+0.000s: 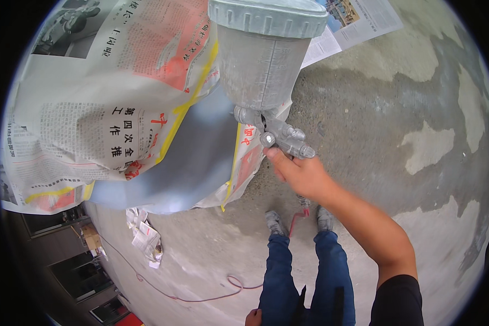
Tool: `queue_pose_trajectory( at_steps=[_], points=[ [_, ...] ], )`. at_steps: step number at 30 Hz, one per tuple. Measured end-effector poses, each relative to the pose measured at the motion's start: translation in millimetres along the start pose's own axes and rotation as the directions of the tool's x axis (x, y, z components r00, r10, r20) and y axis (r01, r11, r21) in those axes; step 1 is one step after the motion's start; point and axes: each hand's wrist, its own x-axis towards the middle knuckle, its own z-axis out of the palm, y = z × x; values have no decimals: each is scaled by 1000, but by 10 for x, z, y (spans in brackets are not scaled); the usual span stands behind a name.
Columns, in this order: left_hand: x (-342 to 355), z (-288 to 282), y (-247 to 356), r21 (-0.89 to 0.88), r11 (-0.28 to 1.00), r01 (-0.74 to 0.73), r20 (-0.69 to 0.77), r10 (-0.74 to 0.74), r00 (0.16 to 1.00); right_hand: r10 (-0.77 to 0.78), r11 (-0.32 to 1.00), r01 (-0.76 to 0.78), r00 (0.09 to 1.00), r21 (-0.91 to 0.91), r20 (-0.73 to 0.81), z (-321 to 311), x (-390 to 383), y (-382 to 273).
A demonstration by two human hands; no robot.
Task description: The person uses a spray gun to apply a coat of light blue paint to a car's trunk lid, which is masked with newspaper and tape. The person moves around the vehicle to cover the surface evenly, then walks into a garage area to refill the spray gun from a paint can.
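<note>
My right hand point(303, 173) is closed round the handle of a paint spray gun point(280, 136), raised in front of me. A large cloudy paint cup point(255, 70) with a pale ribbed lid sits on top of the gun. The gun's nozzle end faces left, toward a smooth blue-grey panel point(187, 163), apart from it. Newspaper sheets point(81, 125) and yellow masking tape point(187, 117) border the panel. Of my left hand point(254, 318), only a small part shows at the lower edge, beside my leg; its fingers are hidden.
A red hose point(298, 218) hangs below the gun, between my shoes. Another stretch of thin hose point(201, 300) curls over the concrete floor point(364, 114). Crumpled paper point(146, 239) lies under the panel. A cardboard box point(91, 238) stands by the far left wall.
</note>
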Motion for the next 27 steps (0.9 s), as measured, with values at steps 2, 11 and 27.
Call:
queue_pose_trajectory(
  at_steps=[2,11,27],
  points=[
    [-63,37,-10,-31,999,11,5,-11,1000,28,999,-27,999,-21,46,21,-58,-57],
    [-244,-132,-280,-101,994,-46,75,54,996,-61,996,43,969,-79,-241,109,-232,-3],
    [547,-1525,-2365,-420,783,-458,-210,407,889,-61,776,8,996,-631,-63,2636,-2645,899]
  ],
)
